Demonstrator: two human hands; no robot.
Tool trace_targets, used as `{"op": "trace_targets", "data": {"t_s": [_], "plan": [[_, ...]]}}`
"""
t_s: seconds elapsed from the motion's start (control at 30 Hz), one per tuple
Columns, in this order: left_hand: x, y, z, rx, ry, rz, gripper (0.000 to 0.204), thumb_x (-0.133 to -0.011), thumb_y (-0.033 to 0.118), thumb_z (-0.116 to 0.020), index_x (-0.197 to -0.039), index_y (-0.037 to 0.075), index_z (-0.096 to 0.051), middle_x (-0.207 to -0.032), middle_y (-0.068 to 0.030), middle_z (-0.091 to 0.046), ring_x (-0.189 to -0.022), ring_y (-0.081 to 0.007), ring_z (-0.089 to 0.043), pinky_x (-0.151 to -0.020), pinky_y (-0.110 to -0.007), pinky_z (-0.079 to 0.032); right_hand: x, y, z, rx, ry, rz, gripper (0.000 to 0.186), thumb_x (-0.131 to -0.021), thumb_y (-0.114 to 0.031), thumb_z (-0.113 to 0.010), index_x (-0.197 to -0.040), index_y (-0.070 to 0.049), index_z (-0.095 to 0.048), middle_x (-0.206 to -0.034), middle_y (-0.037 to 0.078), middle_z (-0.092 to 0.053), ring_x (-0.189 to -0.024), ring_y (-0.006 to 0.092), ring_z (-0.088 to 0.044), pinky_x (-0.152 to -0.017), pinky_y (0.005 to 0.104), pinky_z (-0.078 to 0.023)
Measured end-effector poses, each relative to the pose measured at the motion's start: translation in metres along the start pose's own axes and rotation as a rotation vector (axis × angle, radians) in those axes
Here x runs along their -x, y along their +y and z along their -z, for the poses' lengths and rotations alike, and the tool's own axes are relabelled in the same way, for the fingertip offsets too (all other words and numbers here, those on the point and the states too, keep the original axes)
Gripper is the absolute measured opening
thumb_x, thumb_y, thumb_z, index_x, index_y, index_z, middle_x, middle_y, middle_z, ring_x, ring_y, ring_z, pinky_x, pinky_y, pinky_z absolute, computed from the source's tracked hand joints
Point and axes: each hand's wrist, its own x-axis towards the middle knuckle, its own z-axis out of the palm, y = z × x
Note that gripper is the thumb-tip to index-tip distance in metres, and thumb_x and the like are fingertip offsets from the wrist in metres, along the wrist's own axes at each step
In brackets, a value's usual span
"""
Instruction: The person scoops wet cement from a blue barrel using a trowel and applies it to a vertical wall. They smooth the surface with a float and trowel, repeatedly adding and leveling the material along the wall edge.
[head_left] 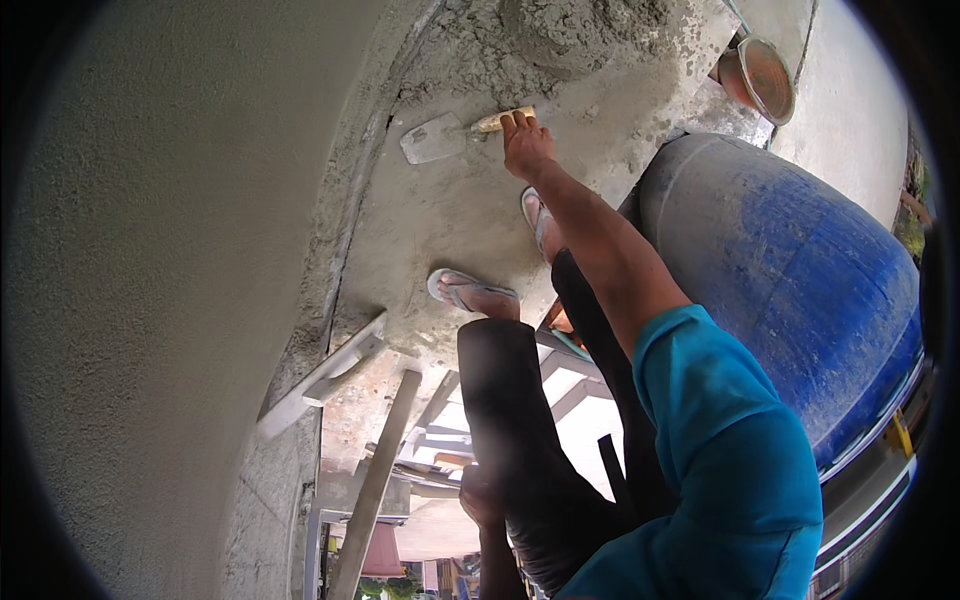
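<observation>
My right hand (525, 145) reaches forward with its fingers closed on the wooden handle of a trowel (432, 137), whose flat metal blade lies on the grey cement-covered surface (400, 220). A heap of wet mortar (580, 35) sits just beyond it. My left hand (480, 495) is low, beside my left thigh; its fingers are mostly hidden. My feet in flip-flops stand on the surface below the trowel.
A plastered wall (170, 250) fills the left. A large blue barrel (780, 290) stands at my right, with a bucket (760, 80) behind it. A float (330, 370) and a long wooden batten (375, 480) are at lower left, near the edge of a drop.
</observation>
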Motion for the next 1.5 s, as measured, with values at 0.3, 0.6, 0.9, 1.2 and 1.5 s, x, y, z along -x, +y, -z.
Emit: {"op": "trace_targets", "data": {"t_s": [0.3,0.6,0.9,1.2,1.5], "plan": [[-0.169,0.122,0.01,0.181,-0.05,-0.102,0.024,-0.093,0.027,-0.064,-0.1,0.004,-0.067,-0.091,-0.0118,-0.07,-0.083,-0.0279,-0.067,-0.078,-0.039,-0.052,-0.057,0.032,-0.071,-0.044,0.079,0.271,0.039,-0.099,-0.03,-0.049,-0.135,-0.015,-0.045,-0.12,0.014,-0.06,-0.118,0.0362,-0.056,-0.097,0.0503,-0.045],[-0.257,0.159,0.067,0.497,-0.028,-0.109,0.016,-0.096,0.015,-0.064,-0.105,0.002,-0.063,-0.087,-0.0048,-0.065,-0.08,-0.0106,-0.06,-0.074,-0.025,-0.048,0.004,-0.009,-0.106,-0.291,0.07,0.141,0.071,-0.088,-0.06,-0.065,-0.127,-0.006,-0.042,-0.112,0.015,-0.064,-0.101,0.0336,-0.068,-0.08,0.0473,-0.055],[-0.314,0.186,0.073,0.66,0.201,-0.464,0.021,-0.101,0.019,-0.062,-0.111,0.001,-0.059,-0.091,-0.0063,-0.063,-0.085,-0.0128,-0.058,-0.079,-0.027,-0.046,-0.016,-0.04,-0.148,-1.429,-0.155,-0.043,0.04,-0.088,-0.026,-0.068,-0.118,-0.006,-0.05,-0.086,0.01,-0.062,-0.079,0.0224,-0.066,-0.069,0.0384,-0.053],[-0.293,0.129,0.064,1.259,0.48,-0.863,0.029,-0.105,0.029,-0.051,-0.113,0.001,-0.053,-0.088,-0.0085,-0.057,-0.077,-0.0166,-0.055,-0.073,-0.028,-0.047,-0.026,-0.024,-0.098,-1.267,-0.484,-0.082,0.037,-0.094,-0.033,-0.067,-0.116,-0.007,-0.051,-0.074,0.004,-0.054,-0.052,0.0135,-0.053,-0.044,0.0317,-0.044],[-0.233,0.049,0.074,0.723,1.064,-0.607,0.028,-0.102,0.024,-0.057,-0.102,-0.004,-0.059,-0.087,-0.0136,-0.061,-0.08,-0.0222,-0.057,-0.076,-0.037,-0.048,-0.043,0.075,-0.048,-2.177,-0.519,-0.057,0.033,-0.098,-0.042,-0.058,-0.107,-0.011,-0.051,-0.069,0.0,-0.05,-0.045,0.0117,-0.044,-0.039,0.0315,-0.04]]}}
